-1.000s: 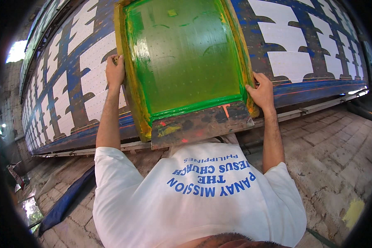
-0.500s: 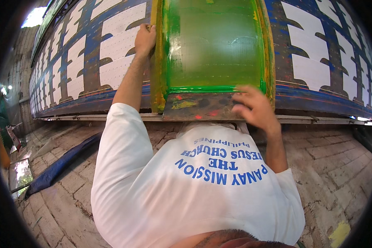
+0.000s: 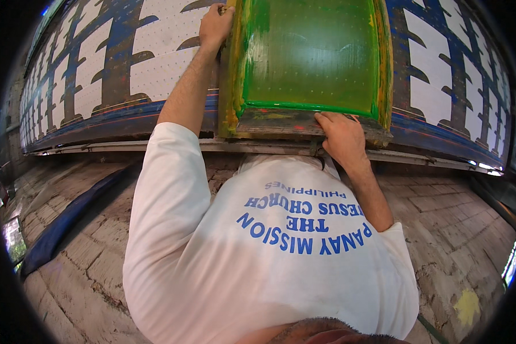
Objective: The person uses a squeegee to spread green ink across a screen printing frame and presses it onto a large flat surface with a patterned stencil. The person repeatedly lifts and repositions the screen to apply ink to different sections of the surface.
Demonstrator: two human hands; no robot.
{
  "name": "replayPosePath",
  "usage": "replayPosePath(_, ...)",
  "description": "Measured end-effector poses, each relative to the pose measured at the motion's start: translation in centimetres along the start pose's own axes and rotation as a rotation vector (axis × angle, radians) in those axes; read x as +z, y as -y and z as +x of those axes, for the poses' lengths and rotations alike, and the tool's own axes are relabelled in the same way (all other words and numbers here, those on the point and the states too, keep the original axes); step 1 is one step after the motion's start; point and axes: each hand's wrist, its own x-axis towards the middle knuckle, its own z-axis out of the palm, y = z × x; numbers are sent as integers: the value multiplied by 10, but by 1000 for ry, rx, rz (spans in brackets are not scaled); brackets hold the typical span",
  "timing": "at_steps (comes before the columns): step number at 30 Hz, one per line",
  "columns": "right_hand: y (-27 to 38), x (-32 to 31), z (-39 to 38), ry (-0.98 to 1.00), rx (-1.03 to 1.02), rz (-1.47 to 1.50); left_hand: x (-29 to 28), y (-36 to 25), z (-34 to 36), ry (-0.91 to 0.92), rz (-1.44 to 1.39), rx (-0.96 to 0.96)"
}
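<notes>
A screen-printing frame (image 3: 230,86) with translucent green mesh (image 3: 315,57) lies on the long table in front of me. My left hand (image 3: 216,28) is closed on the frame's left side, toward its far end. At the near end, a wide, dark squeegee (image 3: 278,122) with paint stains stands tilted along a line of bright green ink. My right hand (image 3: 344,137) grips the squeegee's right part, fingers over its top edge. The thumb is mostly hidden. Dotted white pieces show faintly through the mesh.
White, dotted cut panels (image 3: 430,63) lie in rows on the dark blue table (image 3: 137,123), left and right of the frame. A metal rail (image 3: 126,147) runs along the table's near edge. A dark blue cloth roll (image 3: 63,223) lies on the brick floor (image 3: 103,258).
My right hand has come down from hovering and taken hold of the squeegee, which has tipped up from lying flatter. The view has shifted slightly; my left hand stays on the frame.
</notes>
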Motion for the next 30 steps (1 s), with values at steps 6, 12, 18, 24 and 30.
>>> replayPosePath(6, 6, -15, -6, -47, 18, 17, 6, -1, 2, -35, 19, -15)
replayPosePath(12, 8, 2, 8, -44, 58, 12, 10, 6, 7, -42, -13, 23)
replayPosePath(18, 3, 16, 38, -106, 130, -59, 6, 6, 3, -32, -89, 32)
replayPosePath(24, -67, 3, 173, -181, 165, -235, -1, -11, -5, -37, -116, -85)
replayPosePath(30, -157, -38, 335, -212, 210, -288, -6, -21, -6, -35, -58, -133)
